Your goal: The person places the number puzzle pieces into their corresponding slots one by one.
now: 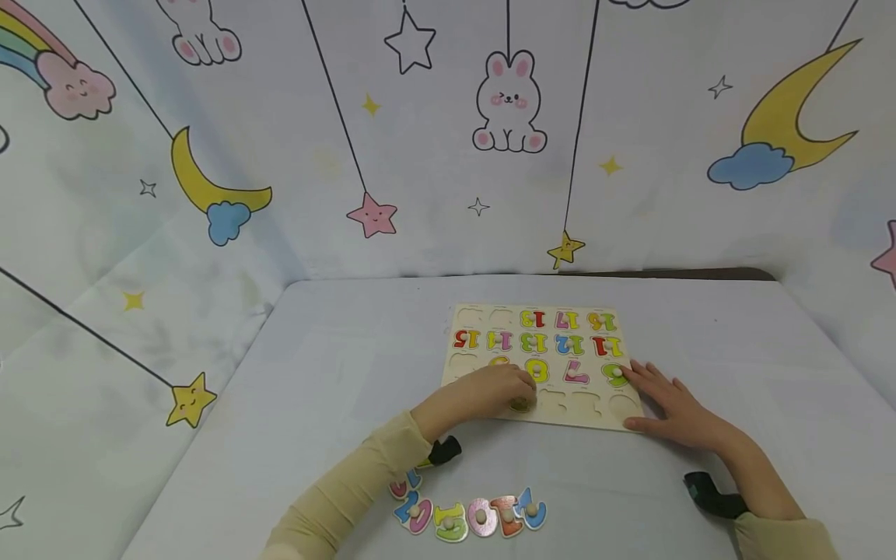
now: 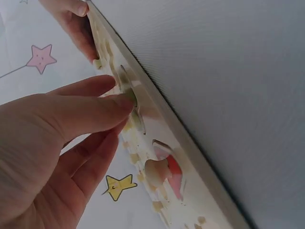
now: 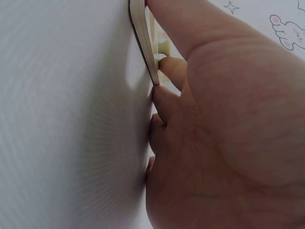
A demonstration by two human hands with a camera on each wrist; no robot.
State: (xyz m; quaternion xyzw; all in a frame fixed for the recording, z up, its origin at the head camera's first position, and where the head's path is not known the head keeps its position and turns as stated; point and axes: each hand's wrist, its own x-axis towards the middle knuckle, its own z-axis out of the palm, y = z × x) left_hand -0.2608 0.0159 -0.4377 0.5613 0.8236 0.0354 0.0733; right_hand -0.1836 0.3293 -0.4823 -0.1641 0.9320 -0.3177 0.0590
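A cream wooden number puzzle board (image 1: 578, 416) lies on the table, numerals upside down from here. My left hand (image 1: 490, 395) reaches over its near edge. Thumb and fingers pinch a small green puzzle piece (image 2: 131, 99) at a recess in the nearest row; the numeral is hidden. In the left wrist view, a red knobbed piece (image 2: 175, 174) sits beside it. My right hand (image 1: 682, 408) rests with straight, spread fingers at the board's right edge. One fingertip touches the green number piece (image 1: 615, 375) there, and the thumb lies by the near corner.
Loose knobbed number pieces (image 1: 450, 523) lie in a cluster on the white table (image 1: 602, 498) before the board, partly behind the left sleeve (image 1: 350, 486). Bare recesses (image 1: 586, 403) show in the near row and at the far left. A printed cloth (image 1: 434, 155) hangs behind.
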